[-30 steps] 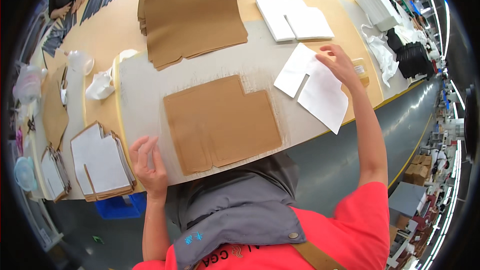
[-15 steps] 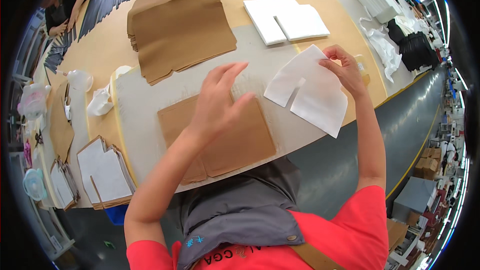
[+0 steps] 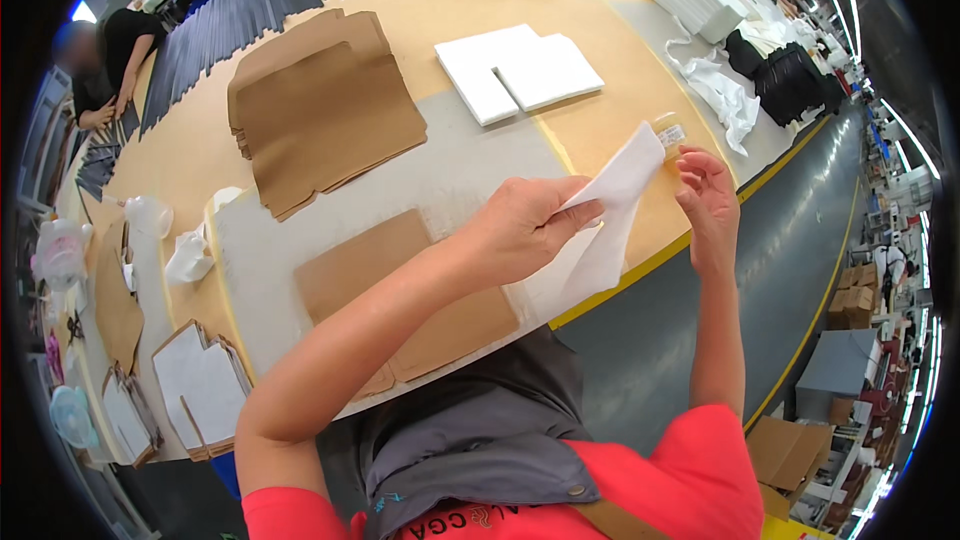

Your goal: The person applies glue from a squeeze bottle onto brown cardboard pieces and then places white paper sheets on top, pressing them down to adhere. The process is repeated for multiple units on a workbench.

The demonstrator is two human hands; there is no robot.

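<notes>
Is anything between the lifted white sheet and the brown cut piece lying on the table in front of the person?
Only the left hand and its forearm cross over the brown piece; the white sheet is held above the table edge by both hands.

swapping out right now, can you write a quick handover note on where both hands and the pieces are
Left hand: pinching the white sheet, lifted clear of the table.
Right hand: at the sheet's far edge, fingertips on or near it; firm grip cannot be told.
Brown cut piece lies flat on the grey mat in front of the body, under the left forearm.
Brown stack and white stack sit further back.
Done: one white sheet picked up.
Left: it is not yet laid down anywhere.
</notes>
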